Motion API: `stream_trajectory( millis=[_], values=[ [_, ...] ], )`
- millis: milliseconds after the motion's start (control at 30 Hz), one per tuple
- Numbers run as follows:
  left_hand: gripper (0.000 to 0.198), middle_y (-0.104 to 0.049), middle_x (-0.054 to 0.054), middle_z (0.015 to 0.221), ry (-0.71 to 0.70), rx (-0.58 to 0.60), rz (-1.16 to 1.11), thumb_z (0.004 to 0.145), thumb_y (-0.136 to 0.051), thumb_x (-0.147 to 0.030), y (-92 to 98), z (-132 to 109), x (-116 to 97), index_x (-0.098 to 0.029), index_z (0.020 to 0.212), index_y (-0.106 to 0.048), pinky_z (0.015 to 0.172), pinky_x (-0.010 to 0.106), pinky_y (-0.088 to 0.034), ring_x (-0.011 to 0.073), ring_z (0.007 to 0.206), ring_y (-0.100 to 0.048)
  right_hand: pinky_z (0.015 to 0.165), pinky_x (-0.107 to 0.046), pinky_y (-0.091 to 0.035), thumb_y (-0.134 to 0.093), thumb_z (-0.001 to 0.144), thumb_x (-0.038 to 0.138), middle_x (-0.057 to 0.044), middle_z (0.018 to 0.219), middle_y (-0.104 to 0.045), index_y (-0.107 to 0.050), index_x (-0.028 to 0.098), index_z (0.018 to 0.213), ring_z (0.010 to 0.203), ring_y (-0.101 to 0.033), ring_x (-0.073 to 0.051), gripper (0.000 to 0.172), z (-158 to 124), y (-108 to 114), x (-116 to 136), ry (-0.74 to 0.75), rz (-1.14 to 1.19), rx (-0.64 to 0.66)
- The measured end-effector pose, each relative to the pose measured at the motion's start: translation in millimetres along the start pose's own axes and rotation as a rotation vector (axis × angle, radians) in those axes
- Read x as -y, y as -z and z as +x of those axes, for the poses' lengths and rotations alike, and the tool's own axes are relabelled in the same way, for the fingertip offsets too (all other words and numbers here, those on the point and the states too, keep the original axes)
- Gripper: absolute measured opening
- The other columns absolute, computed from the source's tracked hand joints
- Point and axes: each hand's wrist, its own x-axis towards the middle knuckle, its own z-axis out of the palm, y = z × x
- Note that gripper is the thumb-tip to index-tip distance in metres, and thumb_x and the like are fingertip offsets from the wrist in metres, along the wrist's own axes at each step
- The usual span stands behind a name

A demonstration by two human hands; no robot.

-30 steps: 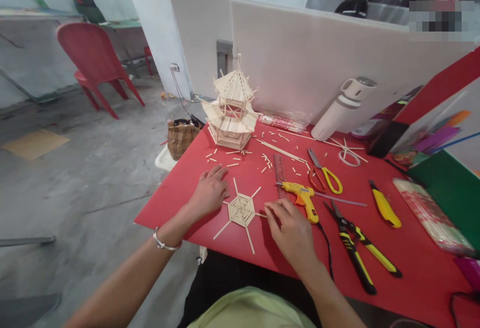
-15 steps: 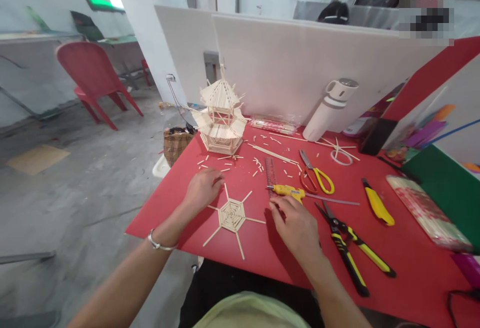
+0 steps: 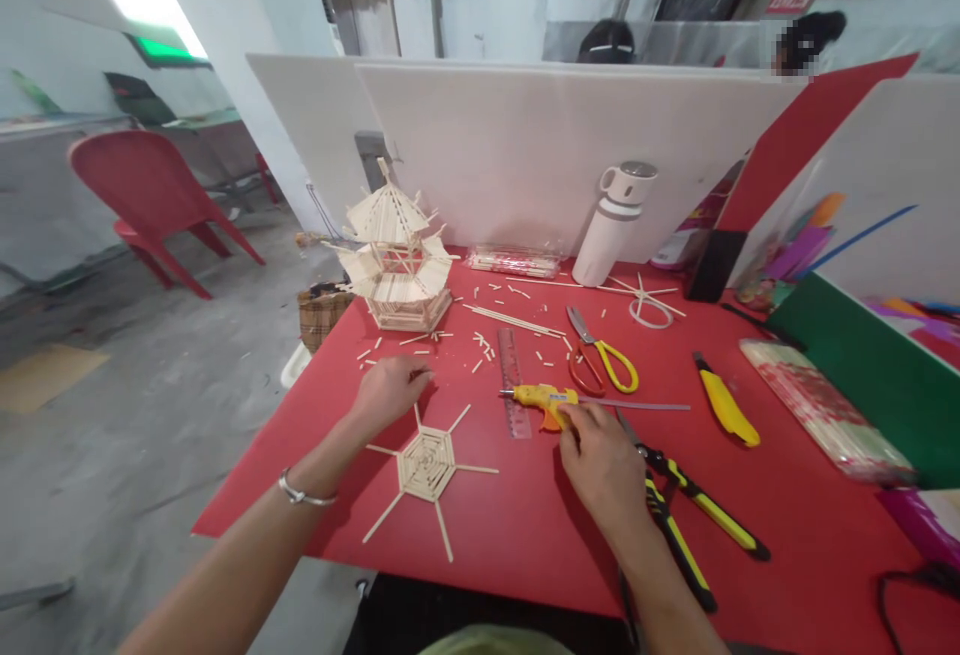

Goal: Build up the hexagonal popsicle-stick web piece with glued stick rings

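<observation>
Glue gun (image 3: pixel 538 398) handle hidden under right hand (image 3: pixel 604 460), grip unclear.

red tabletop (image 3: pixel 525 525), yellow glue gun (image 3: pixel 541 397), pale wooden hexagon (image 3: pixel 426 463), yellow-handled scissors (image 3: pixel 604 360), white bottle (image 3: pixel 616 223), red chair (image 3: pixel 142 197).

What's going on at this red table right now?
A person is working with thin wooden sticks on a red table. The right hand has its fingers on the handle of a yellow hot glue gun lying beside a clear ruler. The left hand rests on the table at the far tip of a flat hexagonal stick web. A stick-built pagoda model stands behind, with yellow-handled scissors and yellow-and-black cutters nearby.
</observation>
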Motion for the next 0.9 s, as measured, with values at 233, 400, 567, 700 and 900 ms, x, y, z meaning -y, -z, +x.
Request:
stream_trajectory(
  millis=[233, 400, 567, 700, 900],
  values=[
    [0.021, -0.072, 0.004, 0.085, -0.247, 0.066, -0.041, 0.085, -0.053, -0.027, -16.4, 47, -24, -0.023, 0.077, -0.072, 0.069, 0.027, -0.045, 0.0191, 0.079, -0.065, 0.067, -0.029, -0.040, -0.055, 0.090, 0.025, -0.004, 0.095, -0.067, -0.062, 0.022, 0.104, 0.081, -0.064, -0.020, 0.015, 5, -1, 2, -0.096, -0.008, 0.093],
    [0.020, -0.072, 0.005, 0.088, -0.378, 0.099, 0.027, 0.085, -0.053, -0.023, -37.4, 93, -68, -0.023, 0.083, -0.073, 0.072, 0.028, -0.047, 0.0189, 0.081, -0.065, 0.069, -0.029, -0.041, -0.056, 0.086, 0.024, -0.006, 0.097, -0.067, -0.058, 0.023, 0.107, 0.084, -0.063, -0.021, 0.020, 5, -3, 3, -0.077, 0.011, 0.081],
    [0.021, -0.070, 0.007, 0.103, -0.624, 0.210, 0.098, 0.089, -0.052, -0.024, -78.6, 141, -127, -0.024, 0.096, -0.073, 0.068, 0.027, -0.046, 0.0197, 0.087, -0.065, 0.074, -0.030, -0.043, -0.055, 0.083, 0.019, -0.005, 0.098, -0.067, -0.059, 0.023, 0.108, 0.087, -0.064, -0.022, 0.026, 8, -1, 0, -0.126, 0.090, 0.114],
    [0.022, -0.066, 0.010, 0.113, -0.712, 0.317, 0.105, 0.089, -0.053, -0.023, -106.2, 166, -158, -0.021, 0.102, -0.071, 0.068, 0.028, -0.048, 0.0210, 0.090, -0.065, 0.076, -0.030, -0.043, -0.053, 0.083, 0.017, -0.007, 0.102, -0.068, -0.059, 0.021, 0.111, 0.092, -0.064, -0.023, 0.029, 10, 0, -3, -0.141, 0.138, 0.138],
    [0.021, -0.065, 0.017, 0.110, -0.703, 0.377, 0.201, 0.085, -0.055, -0.012, -106.0, 162, -167, -0.013, 0.101, -0.068, 0.073, 0.032, -0.050, 0.0237, 0.087, -0.066, 0.077, -0.032, -0.042, -0.050, 0.089, 0.020, -0.007, 0.103, -0.067, -0.058, 0.021, 0.117, 0.093, -0.063, -0.023, 0.029, 9, -1, -4, -0.124, 0.109, 0.164]
  ],
)
